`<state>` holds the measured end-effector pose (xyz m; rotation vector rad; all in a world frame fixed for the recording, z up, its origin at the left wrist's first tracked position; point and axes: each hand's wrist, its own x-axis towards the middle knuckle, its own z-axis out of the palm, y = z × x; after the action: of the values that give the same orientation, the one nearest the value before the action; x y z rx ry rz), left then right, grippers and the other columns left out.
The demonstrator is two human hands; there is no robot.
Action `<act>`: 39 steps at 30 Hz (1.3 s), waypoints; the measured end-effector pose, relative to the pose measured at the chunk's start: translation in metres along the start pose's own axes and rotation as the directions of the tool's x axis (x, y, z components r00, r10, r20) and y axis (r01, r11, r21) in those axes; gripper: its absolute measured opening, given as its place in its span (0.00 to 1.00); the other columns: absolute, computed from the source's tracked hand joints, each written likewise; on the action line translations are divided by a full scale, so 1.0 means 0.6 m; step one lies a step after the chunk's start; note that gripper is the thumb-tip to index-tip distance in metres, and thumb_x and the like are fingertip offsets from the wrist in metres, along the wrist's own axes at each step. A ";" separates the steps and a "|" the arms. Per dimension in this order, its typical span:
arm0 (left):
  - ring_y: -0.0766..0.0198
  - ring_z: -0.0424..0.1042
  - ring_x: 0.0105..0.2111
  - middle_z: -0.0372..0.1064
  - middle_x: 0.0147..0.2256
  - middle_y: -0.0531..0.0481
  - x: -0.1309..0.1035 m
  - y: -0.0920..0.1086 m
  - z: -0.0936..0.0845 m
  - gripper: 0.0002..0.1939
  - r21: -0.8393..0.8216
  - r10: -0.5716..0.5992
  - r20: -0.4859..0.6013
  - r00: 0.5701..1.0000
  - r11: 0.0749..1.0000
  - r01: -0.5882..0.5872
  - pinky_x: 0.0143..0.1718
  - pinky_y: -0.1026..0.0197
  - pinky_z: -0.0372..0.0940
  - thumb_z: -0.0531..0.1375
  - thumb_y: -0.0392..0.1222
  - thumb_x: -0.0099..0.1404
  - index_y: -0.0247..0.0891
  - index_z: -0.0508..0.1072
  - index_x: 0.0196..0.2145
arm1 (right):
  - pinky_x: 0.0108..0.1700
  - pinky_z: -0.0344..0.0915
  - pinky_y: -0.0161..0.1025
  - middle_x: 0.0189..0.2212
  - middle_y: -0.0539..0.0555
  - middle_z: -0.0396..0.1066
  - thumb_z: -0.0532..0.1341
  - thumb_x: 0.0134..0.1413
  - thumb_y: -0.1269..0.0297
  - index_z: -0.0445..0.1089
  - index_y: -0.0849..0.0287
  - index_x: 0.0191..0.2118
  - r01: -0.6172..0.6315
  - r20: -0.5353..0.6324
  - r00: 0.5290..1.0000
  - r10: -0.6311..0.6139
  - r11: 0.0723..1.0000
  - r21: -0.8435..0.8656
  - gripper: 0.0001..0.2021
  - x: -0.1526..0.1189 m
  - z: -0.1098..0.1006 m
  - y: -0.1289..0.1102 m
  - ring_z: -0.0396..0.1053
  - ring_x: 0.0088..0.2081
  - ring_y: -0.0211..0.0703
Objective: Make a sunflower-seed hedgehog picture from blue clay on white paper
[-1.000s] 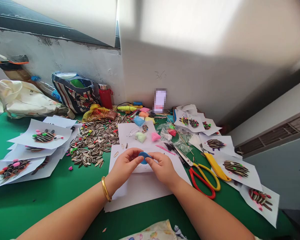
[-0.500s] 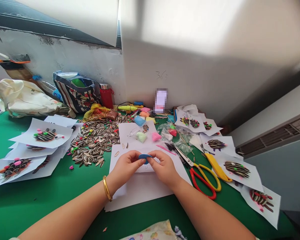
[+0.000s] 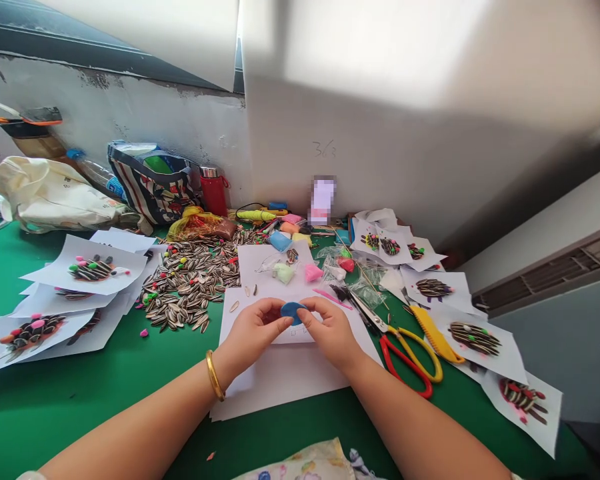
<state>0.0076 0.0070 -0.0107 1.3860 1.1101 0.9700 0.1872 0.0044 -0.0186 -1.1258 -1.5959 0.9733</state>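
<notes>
Between my two hands is a flattened disc of blue modelling clay (image 3: 291, 310). My left hand (image 3: 260, 327) pinches its left edge between thumb and fingers, and my right hand (image 3: 330, 332) grips the right edge, its thumb lying over the clay. Both hands hover over white paper sheets (image 3: 285, 373), where part of a drawing shows just under the disc. Beyond my fingers lie lumps of pale green clay (image 3: 283, 273) and pink clay (image 3: 313, 273). A gold bangle (image 3: 214, 375) circles my left wrist.
A heap of striped sunflower seeds (image 3: 195, 280) lies left of the paper. Scissors with red and yellow handles (image 3: 405, 353) and a yellow comb-like tool (image 3: 435, 333) lie right. Seed pictures on paper (image 3: 93, 270) are stacked at both sides. A red bottle (image 3: 213, 193) stands behind.
The blue clay has turned from a tilted, edge-on view to show more of its round flat face. Both hands still hold it, with the fingers slightly shifted.
</notes>
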 end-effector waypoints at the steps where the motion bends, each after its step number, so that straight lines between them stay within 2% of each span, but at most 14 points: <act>1: 0.59 0.73 0.37 0.75 0.36 0.47 0.001 -0.001 0.000 0.15 -0.021 -0.005 -0.012 1.000 1.000 0.005 0.40 0.58 0.68 0.65 0.50 0.58 0.37 0.75 0.38 | 0.44 0.66 0.41 0.36 0.53 0.75 0.60 0.58 0.60 0.74 0.57 0.37 -0.020 0.002 1.000 0.020 1.000 0.014 0.08 0.000 0.000 0.001 0.71 0.40 0.44; 4: 0.59 0.73 0.35 0.75 0.34 0.46 0.002 -0.002 -0.002 0.13 -0.041 -0.032 -0.043 0.999 0.999 0.030 0.38 0.58 0.67 0.63 0.50 0.60 0.36 0.75 0.35 | 0.45 0.66 0.40 0.36 0.52 0.74 0.61 0.56 0.61 0.73 0.57 0.38 -0.051 0.034 0.998 0.051 0.999 -0.003 0.07 0.001 0.002 0.002 0.70 0.40 0.44; 8: 0.60 0.72 0.33 0.74 0.32 0.48 0.001 -0.002 -0.002 0.13 -0.002 -0.024 -0.018 1.000 1.000 0.024 0.37 0.59 0.67 0.64 0.50 0.58 0.36 0.75 0.32 | 0.43 0.65 0.39 0.36 0.51 0.73 0.62 0.54 0.62 0.72 0.56 0.38 -0.035 0.057 0.998 0.038 0.997 -0.063 0.07 0.000 0.003 0.001 0.69 0.39 0.43; 13: 0.60 0.73 0.36 0.73 0.36 0.48 -0.002 -0.002 0.003 0.15 -0.029 -0.003 -0.046 0.999 1.000 0.002 0.38 0.59 0.68 0.65 0.50 0.58 0.37 0.73 0.39 | 0.39 0.65 0.37 0.32 0.51 0.72 0.59 0.57 0.62 0.71 0.57 0.34 -0.022 0.032 0.999 0.024 0.998 -0.061 0.06 -0.003 0.002 -0.002 0.69 0.36 0.41; 20: 0.63 0.69 0.31 0.71 0.29 0.51 -0.002 -0.003 0.002 0.14 0.041 0.005 0.010 1.000 0.999 -0.006 0.34 0.61 0.66 0.63 0.52 0.59 0.37 0.72 0.32 | 0.43 0.65 0.39 0.34 0.52 0.73 0.60 0.57 0.63 0.73 0.57 0.35 0.019 0.033 0.999 -0.017 0.998 -0.060 0.06 -0.003 0.003 -0.004 0.69 0.39 0.43; 24: 0.62 0.69 0.31 0.71 0.29 0.51 -0.001 -0.003 0.000 0.13 0.051 -0.013 0.022 1.000 0.999 0.011 0.34 0.61 0.65 0.64 0.51 0.58 0.37 0.73 0.31 | 0.48 0.64 0.42 0.40 0.53 0.73 0.63 0.55 0.62 0.73 0.55 0.43 0.048 0.011 0.999 -0.047 0.995 -0.091 0.10 -0.002 0.001 -0.002 0.69 0.43 0.45; 29: 0.62 0.70 0.34 0.71 0.33 0.50 -0.001 -0.007 0.004 0.12 0.044 -0.016 0.056 0.998 0.999 0.013 0.37 0.60 0.66 0.62 0.48 0.60 0.38 0.71 0.36 | 0.43 0.64 0.40 0.33 0.51 0.72 0.59 0.59 0.62 0.72 0.56 0.34 0.051 0.017 0.999 -0.049 0.993 -0.107 0.06 -0.003 0.000 0.002 0.68 0.37 0.42; 31: 0.62 0.69 0.35 0.70 0.34 0.50 -0.001 -0.010 0.005 0.12 0.055 0.011 0.045 0.999 0.998 -0.014 0.39 0.60 0.66 0.61 0.48 0.61 0.38 0.70 0.39 | 0.42 0.64 0.39 0.32 0.51 0.72 0.59 0.58 0.62 0.72 0.56 0.34 0.046 0.005 0.999 -0.045 0.993 -0.108 0.06 -0.002 0.000 0.002 0.68 0.37 0.42; 34: 0.63 0.68 0.34 0.68 0.32 0.51 -0.001 -0.012 0.004 0.11 0.081 0.028 0.053 0.998 0.996 -0.032 0.37 0.60 0.65 0.60 0.48 0.63 0.38 0.69 0.37 | 0.41 0.64 0.39 0.32 0.51 0.72 0.59 0.58 0.62 0.72 0.57 0.34 0.028 0.011 1.000 -0.027 0.994 -0.106 0.06 -0.003 0.001 0.001 0.68 0.37 0.42; 39: 0.63 0.68 0.32 0.69 0.31 0.51 -0.002 -0.014 0.001 0.12 0.098 0.005 0.089 0.996 0.995 -0.014 0.35 0.60 0.64 0.59 0.49 0.64 0.37 0.70 0.33 | 0.42 0.66 0.39 0.39 0.53 0.74 0.59 0.56 0.63 0.73 0.56 0.43 -0.028 0.001 1.000 0.028 0.996 -0.081 0.10 -0.005 0.003 -0.003 0.69 0.42 0.44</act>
<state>0.0068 0.0059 -0.0190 1.5003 1.0978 0.8620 0.1853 0.0011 -0.0183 -1.2055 -1.6378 0.9356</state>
